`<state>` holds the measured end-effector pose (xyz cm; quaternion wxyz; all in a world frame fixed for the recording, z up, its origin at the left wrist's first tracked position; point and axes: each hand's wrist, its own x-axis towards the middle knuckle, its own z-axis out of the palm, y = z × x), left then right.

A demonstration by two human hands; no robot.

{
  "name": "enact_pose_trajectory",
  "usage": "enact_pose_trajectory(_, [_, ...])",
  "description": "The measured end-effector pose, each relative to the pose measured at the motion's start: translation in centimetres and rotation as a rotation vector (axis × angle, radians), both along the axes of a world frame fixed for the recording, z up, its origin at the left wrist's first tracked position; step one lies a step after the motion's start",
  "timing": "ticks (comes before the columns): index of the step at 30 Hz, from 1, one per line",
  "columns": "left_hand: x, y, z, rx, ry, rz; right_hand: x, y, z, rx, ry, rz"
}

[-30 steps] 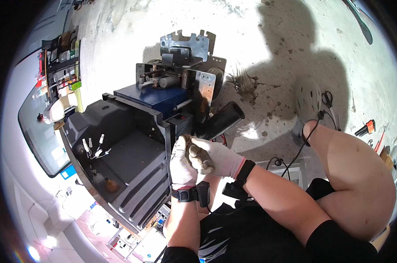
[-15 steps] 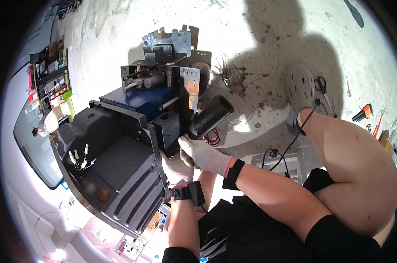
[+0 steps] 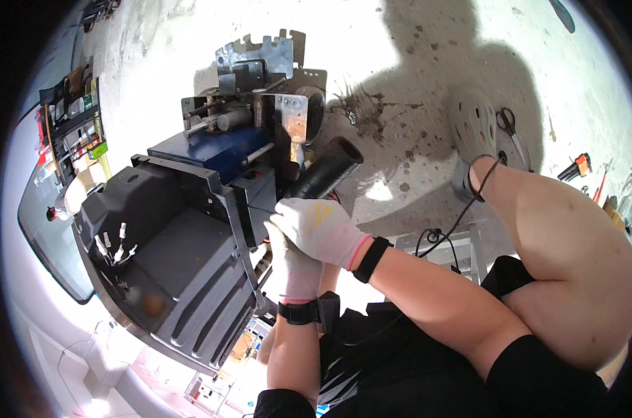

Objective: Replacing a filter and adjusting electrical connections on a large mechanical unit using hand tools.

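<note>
My gloved right hand (image 3: pixel 319 226) is closed, thumb and fingers pressed together. A thin dark strand (image 3: pixel 260 210), perhaps a wire or a tie, runs from its fingertips toward the box-like dark part of the machine (image 3: pixel 254 196). Just below, my gloved left hand (image 3: pixel 293 265) touches the right one, its fingers bent and closed. What the left fingers hold is hidden. Beside both hands is the rim of a black moulded plastic housing (image 3: pixel 190 244). A black tube (image 3: pixel 328 167) slants up and away above my right hand.
White connectors (image 3: pixel 117 247) on wires stick up inside the housing. Beyond sit a blue block (image 3: pixel 215 150) and a notched metal plate (image 3: pixel 256 59). On the floor at right lie scissors (image 3: pixel 509 125) and a hex key set (image 3: pixel 575 168). A black cable (image 3: pixel 469 207) hangs by my leg.
My hands have drawn closer together, the left now tucked against the right. The right hand has turned so its back shows more. The view has shifted slightly.
</note>
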<state>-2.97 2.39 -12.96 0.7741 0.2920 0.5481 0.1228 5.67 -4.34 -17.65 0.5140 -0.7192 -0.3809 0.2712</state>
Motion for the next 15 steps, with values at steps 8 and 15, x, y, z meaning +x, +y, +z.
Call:
enact_pose_trajectory(8, [0.9, 2.4, 1.3, 0.109, 0.091, -0.14, -0.9, 1.9, -1.1, 0.081, 1.845, -0.026])
enact_pose_trajectory(15, [2.1, 2.8, 0.9, 0.12, 0.016, -0.128, -0.4, 1.8, -0.3, 0.191, 1.418, -0.004])
